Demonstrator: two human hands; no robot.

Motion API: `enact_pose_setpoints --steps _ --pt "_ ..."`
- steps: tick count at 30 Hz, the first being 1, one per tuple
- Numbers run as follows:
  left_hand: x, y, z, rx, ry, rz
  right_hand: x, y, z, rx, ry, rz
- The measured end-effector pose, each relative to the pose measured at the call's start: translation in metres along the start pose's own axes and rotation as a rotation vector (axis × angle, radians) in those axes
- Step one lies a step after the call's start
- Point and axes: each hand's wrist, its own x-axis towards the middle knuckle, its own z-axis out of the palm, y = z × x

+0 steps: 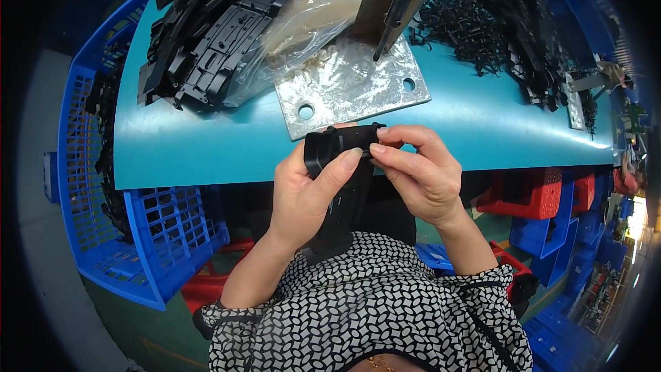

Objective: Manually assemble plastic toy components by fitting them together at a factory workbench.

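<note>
A long black moulded plastic part (354, 139) is held in front of me at the table's near edge, its lower length hanging down toward my lap. My left hand (303, 196) is closed around its left end, the thumb lying across the top face. At the right end of the part, my right hand (423, 176) is closed in a pinch, thumb and forefinger against the edge. Whatever small piece may be between those fingertips is hidden. Just beyond both hands lies a scuffed metal plate (358, 89) with round holes, and a dark metal rod (396, 10) comes down over it.
Black moulded panels (224, 48) are piled at the far left beside a clear plastic bag (317, 0). Small black clips (458, 27) and longer black parts (533, 62) lie far right on the turquoise table (206, 155). A blue crate (148, 262) stands left; a red plastic stool (523, 193) is lower right.
</note>
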Motion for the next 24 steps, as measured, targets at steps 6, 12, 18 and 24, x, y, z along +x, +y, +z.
enact_pose_setpoints --steps 6,12,18,24 --pt "-0.001 0.000 -0.004 0.058 -0.047 0.008 -0.005 0.008 0.000 0.010 -0.004 -0.070" --pt "0.000 0.001 -0.007 0.027 -0.012 -0.013 0.006 0.002 0.002 -0.098 -0.042 -0.125" --pt "0.004 0.012 -0.006 0.067 0.023 -0.020 0.010 -0.009 0.012 -0.319 -0.022 -0.180" --pt "0.005 0.025 0.000 0.042 -0.017 -0.011 0.018 -0.024 0.012 -0.299 -0.062 -0.010"
